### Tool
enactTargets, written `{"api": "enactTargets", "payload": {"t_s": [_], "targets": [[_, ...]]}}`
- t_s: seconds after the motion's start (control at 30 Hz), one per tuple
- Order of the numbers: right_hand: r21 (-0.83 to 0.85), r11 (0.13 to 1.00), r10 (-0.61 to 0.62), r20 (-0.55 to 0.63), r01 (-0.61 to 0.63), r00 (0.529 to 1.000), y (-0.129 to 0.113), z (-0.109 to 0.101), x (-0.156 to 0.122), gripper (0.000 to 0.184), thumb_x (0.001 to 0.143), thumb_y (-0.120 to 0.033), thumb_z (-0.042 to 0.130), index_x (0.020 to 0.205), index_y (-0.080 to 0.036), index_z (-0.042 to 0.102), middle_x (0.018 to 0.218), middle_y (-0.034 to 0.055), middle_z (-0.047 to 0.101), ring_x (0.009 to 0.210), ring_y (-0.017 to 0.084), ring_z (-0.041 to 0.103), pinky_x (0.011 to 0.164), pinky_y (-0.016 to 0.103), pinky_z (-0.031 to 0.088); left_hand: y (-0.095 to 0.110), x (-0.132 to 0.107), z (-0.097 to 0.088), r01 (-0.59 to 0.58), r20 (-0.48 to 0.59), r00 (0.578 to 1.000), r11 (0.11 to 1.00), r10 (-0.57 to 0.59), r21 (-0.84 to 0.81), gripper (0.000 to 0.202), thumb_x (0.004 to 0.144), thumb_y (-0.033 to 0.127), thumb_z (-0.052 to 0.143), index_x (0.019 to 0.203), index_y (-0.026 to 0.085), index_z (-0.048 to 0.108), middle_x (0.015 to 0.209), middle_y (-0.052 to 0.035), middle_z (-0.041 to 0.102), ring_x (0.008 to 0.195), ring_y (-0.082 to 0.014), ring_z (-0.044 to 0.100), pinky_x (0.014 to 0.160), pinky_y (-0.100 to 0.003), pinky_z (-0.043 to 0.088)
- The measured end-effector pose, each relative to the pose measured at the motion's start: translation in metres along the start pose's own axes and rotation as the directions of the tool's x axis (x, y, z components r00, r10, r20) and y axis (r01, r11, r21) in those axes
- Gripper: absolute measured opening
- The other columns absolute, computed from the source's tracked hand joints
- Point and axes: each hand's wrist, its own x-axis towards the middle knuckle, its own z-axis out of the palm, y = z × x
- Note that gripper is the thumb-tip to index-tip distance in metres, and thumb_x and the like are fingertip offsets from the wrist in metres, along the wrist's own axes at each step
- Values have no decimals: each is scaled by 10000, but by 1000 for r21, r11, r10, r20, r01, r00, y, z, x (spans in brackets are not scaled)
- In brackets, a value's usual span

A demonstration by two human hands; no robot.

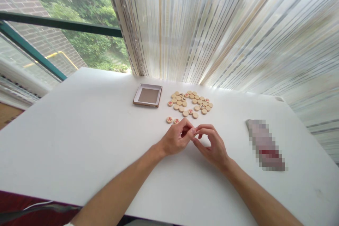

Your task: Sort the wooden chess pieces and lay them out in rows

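Observation:
Over the white table my left hand and my right hand meet at the fingertips. Pinched between them is a Chinese chess piece, mostly covered by the fingers. Two round wooden pieces with red characters, one Chinese chess piece and another Chinese chess piece, lie side by side just beyond my left hand. Farther back spreads a loose cluster of Chinese chess pieces. Most of these show a blank face, while several show red or black characters.
A shallow open box with a brown bottom sits left of the cluster. A blurred-out flat item lies to the right on the white table. Behind the table hang striped curtains, with a window at left.

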Motion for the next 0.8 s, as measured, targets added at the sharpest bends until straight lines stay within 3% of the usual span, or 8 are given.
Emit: {"api": "enactTargets", "payload": {"t_s": [0.33,0.57,0.67,0.73,0.8], "targets": [[-68,998,5,-71,-9,997,-9,4,0,310,873,-148,691,1115,-261,534,1047,69,627,836,188,636,694,343,568,-1,-2,-2,-51,-29,998,989,55,139,196,1012,355,476,969,174,538,872,-34,704,759,-125,663,682,-224,508],[-107,994,-27,-54,21,998,-13,5,2,373,840,-108,690,1159,-264,574,1016,64,603,866,192,640,761,358,576,5,0,-12,-25,-37,999,949,38,314,226,1042,302,351,1007,180,538,701,18,603,584,-112,565,616,-234,455],[-122,992,-22,-60,15,998,-9,1,5,359,840,-110,684,1155,-260,600,1025,68,602,848,185,640,746,356,579,7,4,-33,-84,-104,983,869,154,488,193,1003,251,415,1117,184,556,769,0,610,670,-140,580,705,-271,484],[-126,992,-30,-81,19,996,-3,-2,8,333,840,-102,681,1126,-256,611,1019,62,608,815,175,631,726,355,576,6,7,-51,-164,-56,965,753,258,638,203,923,264,560,1107,183,591,943,-53,648,899,-201,613,879,-343,490],[-134,991,-34,-113,18,993,5,-5,13,308,841,-98,679,1098,-254,613,1007,57,614,804,175,622,710,359,570,2,9,-67,-179,-1,966,669,259,722,253,878,311,643,1102,195,626,1078,-81,649,1065,-253,586,1012,-417,442]]}}
